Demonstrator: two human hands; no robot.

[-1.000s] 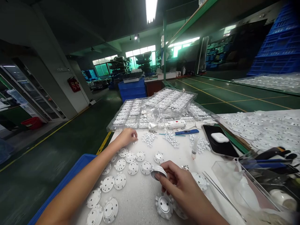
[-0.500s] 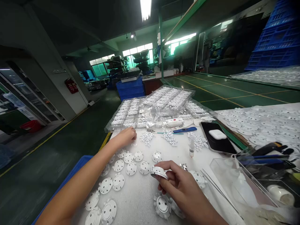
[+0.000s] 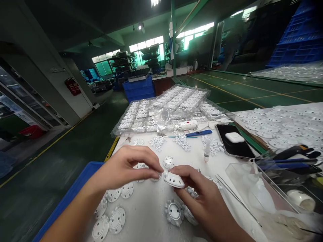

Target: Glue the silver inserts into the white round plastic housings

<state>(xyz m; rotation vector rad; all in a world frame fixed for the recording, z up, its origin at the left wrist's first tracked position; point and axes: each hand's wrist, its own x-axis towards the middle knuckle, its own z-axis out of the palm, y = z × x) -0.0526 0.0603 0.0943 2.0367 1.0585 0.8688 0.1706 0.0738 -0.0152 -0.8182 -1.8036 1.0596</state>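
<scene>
My right hand (image 3: 199, 191) grips a round white plastic part (image 3: 174, 180) by its edge, tilted, with small slots along its side. Just left of it, my left hand (image 3: 131, 168) has thumb and index finger pinched together on a small white piece (image 3: 160, 174), mostly hidden by the fingertips. That piece is at the part's left rim; whether the two touch I cannot tell. Similar round parts lie about the hands, such as a disc (image 3: 117, 220) at the lower left, a knobbed disc (image 3: 174, 212) below and another disc (image 3: 168, 162) behind.
Piles of small white pieces (image 3: 182, 144) lie behind my hands, near a blue-handled tool (image 3: 199, 133) and a small bottle (image 3: 207, 153). Clear trays (image 3: 116, 131) full of white parts stand farther back. On the right are a phone (image 3: 234, 149), tweezers (image 3: 239, 201) and a clear box (image 3: 267, 178).
My left hand has come from the small pieces at the back left to the round part, now with a small white piece. My right hand still holds the part, now turned.
</scene>
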